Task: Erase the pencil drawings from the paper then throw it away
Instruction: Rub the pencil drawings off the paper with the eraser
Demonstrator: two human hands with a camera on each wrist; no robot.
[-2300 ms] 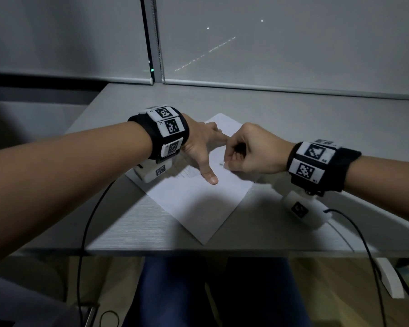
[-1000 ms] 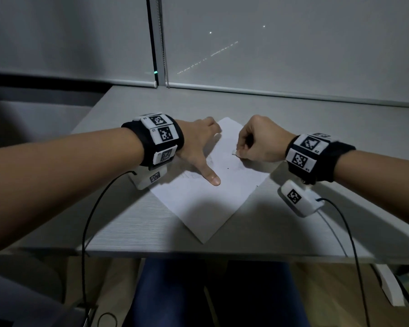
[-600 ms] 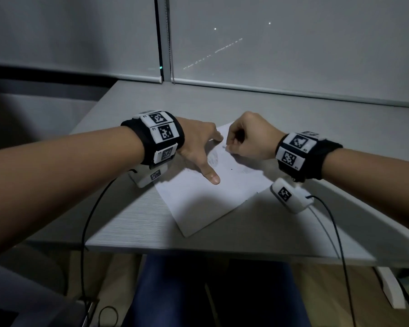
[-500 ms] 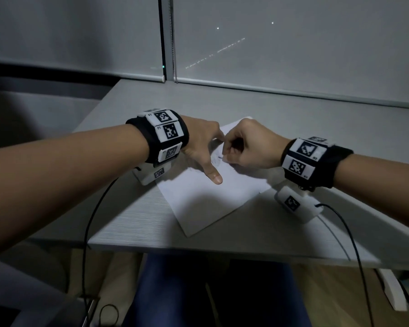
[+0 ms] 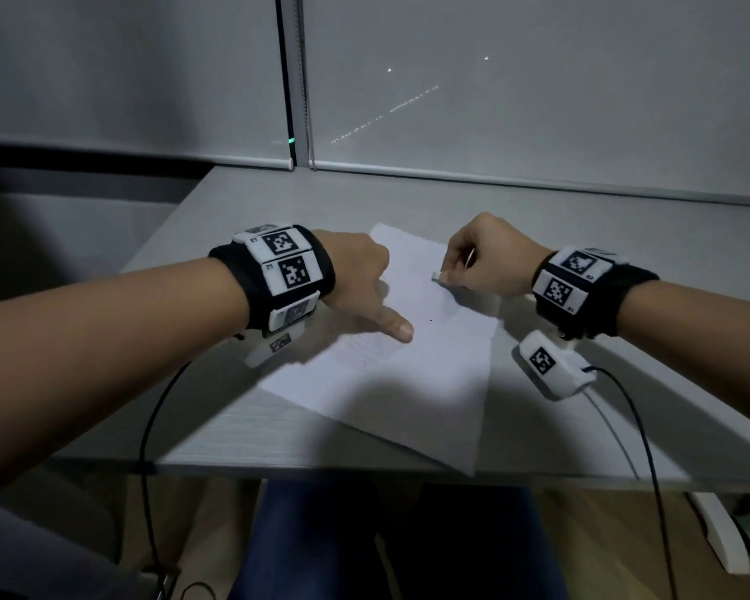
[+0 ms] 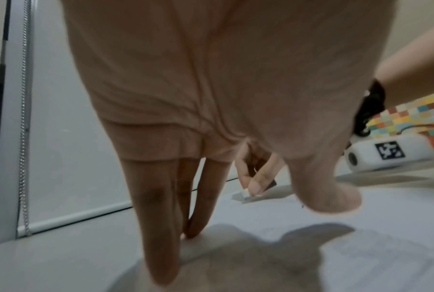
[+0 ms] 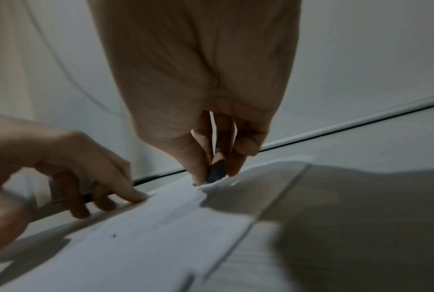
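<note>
A white sheet of paper [image 5: 408,383] lies slantwise on the grey table [image 5: 624,253]. My left hand [image 5: 379,296] presses it flat, fingers straight and thumb spread toward me. Faint pencil marks [image 5: 373,344] show beside the thumb. My right hand [image 5: 449,275] pinches a small white eraser [image 5: 436,276] against the far part of the sheet, a short gap right of the left hand. The left wrist view shows the eraser [image 6: 244,194] touching the paper [image 6: 310,256]. In the right wrist view the eraser [image 7: 215,173] looks dark between thumb and fingers.
The paper's near corner [image 5: 473,472] reaches the table's front edge. Closed window blinds [image 5: 537,101] rise behind the table's far edge. Black cables [image 5: 148,426] hang from both wrists over the front edge. My legs [image 5: 321,547] are under the table.
My right hand has rubbed the eraser to and fro and now sits further right, apart from the left fingers. The paper has turned, its near corner swinging right. The left hand keeps pressing.
</note>
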